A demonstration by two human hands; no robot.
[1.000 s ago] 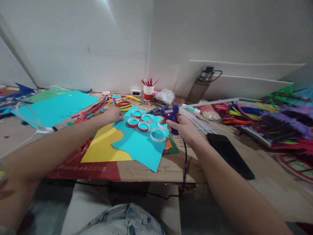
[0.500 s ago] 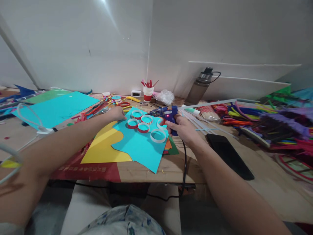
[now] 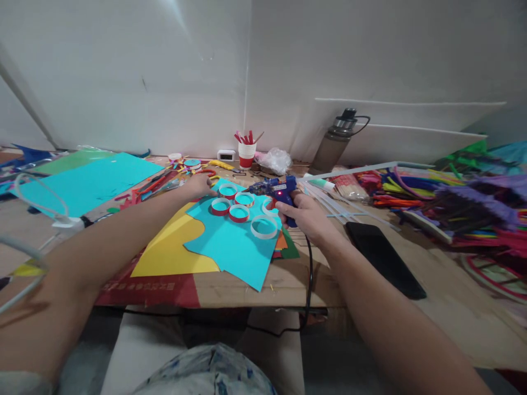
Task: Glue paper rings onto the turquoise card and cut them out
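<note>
My right hand (image 3: pixel 307 214) is closed round the grip of a blue glue gun (image 3: pixel 284 192) with a small red light; its nozzle points left, over the paper rings. My left hand (image 3: pixel 200 186) is at the far left corner of a turquoise sheet (image 3: pixel 230 247), its fingers curled together and partly hidden. What they hold, if anything, I cannot make out. On the sheet stand several red-and-white paper rings, among them a front red ring (image 3: pixel 239 213), and a larger white ring (image 3: pixel 264 227). A wavy-edged yellow sheet (image 3: pixel 168 247) lies beside the turquoise one.
Behind are a paper cup (image 3: pixel 246 153) of red sticks, a plastic bag (image 3: pixel 275 160) and a leaning bottle (image 3: pixel 333 142). A black phone (image 3: pixel 382 258) and coloured pipe cleaners (image 3: pixel 407 186) lie right, near clear glue sticks (image 3: pixel 325 200). The gun's black cord (image 3: pixel 310 274) hangs over the table edge.
The view has shifted slightly, moving the table things a little left in the picture. My left hand has risen slightly at the sheet's far corner. The right hand keeps hold of the glue gun.
</note>
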